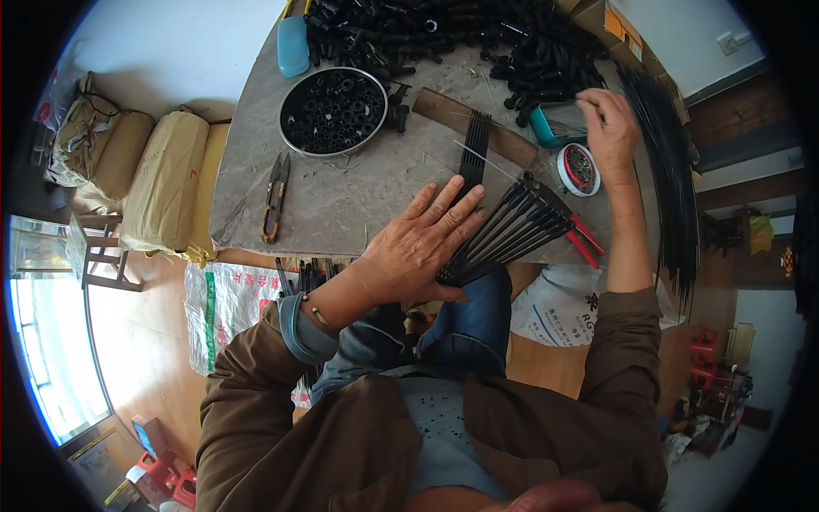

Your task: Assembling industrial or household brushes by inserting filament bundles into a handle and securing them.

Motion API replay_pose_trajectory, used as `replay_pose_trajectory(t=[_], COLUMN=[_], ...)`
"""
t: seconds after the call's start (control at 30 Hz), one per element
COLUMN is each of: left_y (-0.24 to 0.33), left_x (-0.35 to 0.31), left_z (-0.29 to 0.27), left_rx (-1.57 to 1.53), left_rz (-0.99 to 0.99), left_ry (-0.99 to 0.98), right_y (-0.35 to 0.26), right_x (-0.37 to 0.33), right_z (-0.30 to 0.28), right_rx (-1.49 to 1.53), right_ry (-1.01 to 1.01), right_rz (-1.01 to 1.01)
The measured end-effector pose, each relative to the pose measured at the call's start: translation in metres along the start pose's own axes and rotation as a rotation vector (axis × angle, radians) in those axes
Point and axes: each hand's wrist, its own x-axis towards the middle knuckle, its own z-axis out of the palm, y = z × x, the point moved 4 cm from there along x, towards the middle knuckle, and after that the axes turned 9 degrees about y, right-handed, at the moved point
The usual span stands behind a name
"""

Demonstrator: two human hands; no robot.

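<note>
My left hand [420, 243] lies flat with its fingers spread, pressing on a fan of thin black rods [522, 226] at the table's near edge. The narrow far ends of black strips [476, 149] run out past my fingertips onto a wooden strip [444, 109]. My right hand [612, 132] is raised at the right, fingers and thumb drawn together beside a teal box [540, 130] of thin wire pieces. Whatever it pinches is too small to make out. Just below stands a small round tub [564, 179] of tiny metal parts.
Red-handled pliers [585, 241] lie at the near right edge, shears [275, 200] at left. A metal bowl [333, 154] holds black rings. Black tubular parts [546, 60] heap at the back, near a blue case [293, 47]. Long black rods [670, 171] overhang the right edge.
</note>
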Motion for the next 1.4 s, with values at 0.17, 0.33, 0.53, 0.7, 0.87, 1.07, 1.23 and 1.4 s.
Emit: replay_pose_trajectory(t=[0.17, 0.33, 0.53, 0.7, 0.87, 1.07, 1.23, 1.4], left_y=[0.000, 0.001, 0.000, -0.001, -0.001, 0.000, 0.000, 0.001], left_x=[0.000, 0.002, 0.002, 0.003, 0.001, 0.001, 0.001, 0.003], left_z=[0.001, 0.000, 0.000, 0.000, 0.000, 0.000, 0.000, -0.003], left_rx=[-0.008, -0.021, -0.013, -0.023, -0.023, -0.014, -0.021, 0.032], left_rz=[0.009, -0.001, -0.007, -0.004, -0.001, -0.006, -0.015, 0.005], left_ry=[0.005, -0.003, -0.020, 0.001, 0.010, -0.004, -0.013, -0.014], right_y=[-0.049, -0.050, -0.048, -0.045, -0.048, -0.047, -0.044, -0.047], right_x=[-0.023, -0.025, -0.029, -0.031, -0.030, -0.027, -0.029, -0.024], right_z=[0.055, 0.069, 0.065, 0.069, 0.069, 0.073, 0.080, 0.083], right_rx=[0.289, 0.282, 0.298, 0.317, 0.328, 0.350, 0.415, 0.401], right_ry=[-0.457, -0.518, -0.547, -0.541, -0.534, -0.549, -0.496, -0.484], right_rz=[0.184, 0.308, 0.280, 0.293, 0.290, 0.272, 0.337, 0.318])
